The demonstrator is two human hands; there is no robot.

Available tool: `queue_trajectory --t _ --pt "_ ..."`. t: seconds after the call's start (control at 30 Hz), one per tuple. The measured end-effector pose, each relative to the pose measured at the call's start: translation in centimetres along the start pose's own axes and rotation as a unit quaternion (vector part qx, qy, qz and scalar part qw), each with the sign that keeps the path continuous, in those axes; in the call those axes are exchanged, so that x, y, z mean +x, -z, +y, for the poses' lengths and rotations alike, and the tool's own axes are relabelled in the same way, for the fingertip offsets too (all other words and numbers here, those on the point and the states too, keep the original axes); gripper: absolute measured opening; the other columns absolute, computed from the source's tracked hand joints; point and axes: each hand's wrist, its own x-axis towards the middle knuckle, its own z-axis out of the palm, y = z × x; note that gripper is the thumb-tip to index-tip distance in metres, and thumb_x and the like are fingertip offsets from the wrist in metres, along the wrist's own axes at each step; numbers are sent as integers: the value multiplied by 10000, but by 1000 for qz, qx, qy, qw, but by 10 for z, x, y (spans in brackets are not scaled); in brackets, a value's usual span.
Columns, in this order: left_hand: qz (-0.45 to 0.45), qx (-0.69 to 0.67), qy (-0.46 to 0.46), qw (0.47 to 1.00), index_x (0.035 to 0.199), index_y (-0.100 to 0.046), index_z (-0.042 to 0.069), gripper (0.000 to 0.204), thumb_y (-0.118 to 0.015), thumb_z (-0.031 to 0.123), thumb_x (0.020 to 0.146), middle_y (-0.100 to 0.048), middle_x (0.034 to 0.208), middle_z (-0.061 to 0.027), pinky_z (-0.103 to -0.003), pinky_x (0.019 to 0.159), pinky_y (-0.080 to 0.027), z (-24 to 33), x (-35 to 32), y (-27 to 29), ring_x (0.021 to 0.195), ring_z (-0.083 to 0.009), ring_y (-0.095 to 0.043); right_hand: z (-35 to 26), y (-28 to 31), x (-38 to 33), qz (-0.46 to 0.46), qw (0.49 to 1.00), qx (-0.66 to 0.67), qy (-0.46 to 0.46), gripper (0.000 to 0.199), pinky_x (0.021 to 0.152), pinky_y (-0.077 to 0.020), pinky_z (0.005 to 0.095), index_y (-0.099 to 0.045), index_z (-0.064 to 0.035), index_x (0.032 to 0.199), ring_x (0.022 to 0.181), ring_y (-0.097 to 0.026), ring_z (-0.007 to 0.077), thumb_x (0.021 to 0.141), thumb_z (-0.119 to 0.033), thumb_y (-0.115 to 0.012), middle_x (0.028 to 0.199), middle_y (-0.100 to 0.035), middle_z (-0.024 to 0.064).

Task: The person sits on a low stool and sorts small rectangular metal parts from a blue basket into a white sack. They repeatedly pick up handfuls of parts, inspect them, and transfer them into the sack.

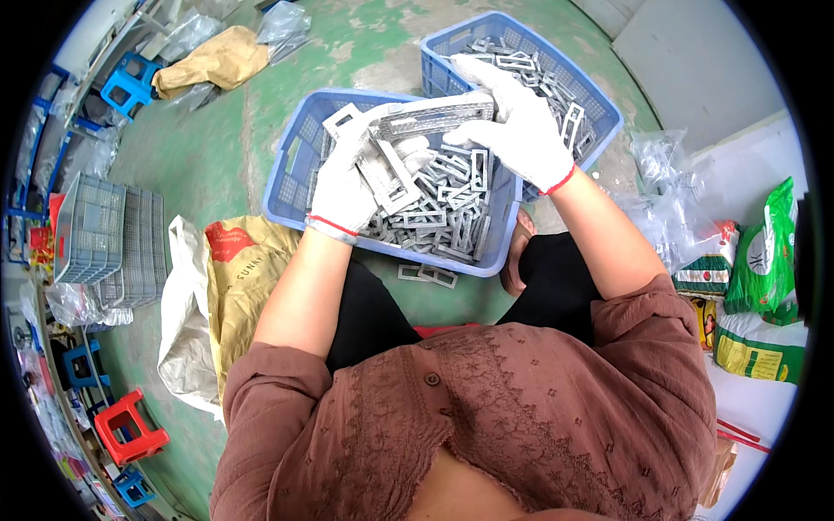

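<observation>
**Over the blue basket (288,174), a stack of metal frames (439,117) is held at both ends**

A second basket (432,76) of similar pieces stands beyond. The person's left hand (343,187) curls around the stack's left end and some splayed frames (387,178); the right hand (521,130) clasps the other end between thumb and fingers. Even pressure from both sides, with the stack level, should stop pieces slipping; the splayed ones probably need the firmer hold.

Rear basket (584,91) partly hidden (behind right hand (523,130)).
</observation>
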Motion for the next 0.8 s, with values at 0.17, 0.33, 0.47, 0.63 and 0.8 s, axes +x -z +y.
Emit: queue_trajectory --t 0.17,0.33,0.47,0.63,0.8 --pt "21 -5 -3 1000 1279 -567 5 431 -534 347 1019 -589 1273 -271 -619 977 -503 -2 4 3 1140 -452 -605 -3 0 -1 -13 1000 3 -12 785 1074 -434 364 -526 -54 1412 1274 -567 304 723 -246 -850 1380 -588 177" --pt "17 12 -5 1000 1267 -576 36 395 -540 340 1018 -606 1254 -253 -612 935 -531 -2 7 7 1090 -446 -634 -9 -1 -2 -17 1000 13 -13 791 1078 -426 356 -514 -48 1420 1286 -558 293 732 -249 -849 1379 -590 178" --pt "12 8 -7 1000 1257 -576 39 397 -548 353 1015 -614 1249 -237 -590 937 -541 -2 6 6 1078 -442 -640 -10 -6 -4 -29 983 171 -68 792 1024 -455 315 -486 -48 1444 1225 -600 228 746 -189 -834 1359 -600 186" --pt "65 -2 -2 998 1241 -571 22 383 -532 336 1026 -626 1235 -205 -574 931 -550 -2 5 -1 1089 -409 -640 -20 -5 -5 -53 994 78 -46 801 886 -523 299 -419 -100 1503 1032 -692 200 776 -74 -754 1200 -689 173" --pt "-2 -56 7 998 1198 -591 5 330 -549 280 1020 -651 1136 -190 -542 905 -561 0 9 -6 1017 -356 -656 -26 -3 -6 -25 980 -156 117 866 759 -570 389 -355 -225 1550 897 -700 348 754 54 -551 1096 -738 77"
